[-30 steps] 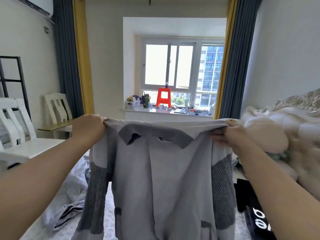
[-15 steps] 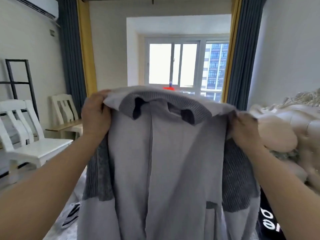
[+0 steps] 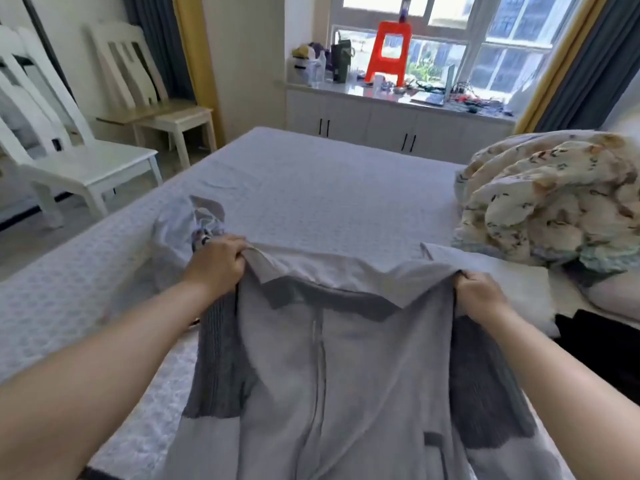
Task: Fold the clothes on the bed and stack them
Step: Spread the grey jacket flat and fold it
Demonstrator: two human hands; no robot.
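A light grey zip jacket [image 3: 346, 368] with dark grey knitted collar and sleeve panels hangs from both my hands, low over the near part of the bed [image 3: 311, 188]. My left hand [image 3: 216, 263] grips its left shoulder. Its right shoulder is gripped by my right hand [image 3: 481, 297]. The jacket's front faces me, zip down the middle, and its lower part runs out of view. A crumpled pale garment [image 3: 187, 233] lies on the bed just beyond my left hand. A black garment with white print [image 3: 602, 344] lies at the right.
A rolled floral quilt [image 3: 550, 199] sits at the bed's right, with a white pillow [image 3: 526, 289] below it. White chairs [image 3: 69, 157] stand left of the bed. A windowsill cabinet [image 3: 381, 119] holds a red stool [image 3: 389, 50] and clutter.
Both hands have brought the jacket down from chest height in front of the window to low over the bed. My view has tilted down onto the bed.
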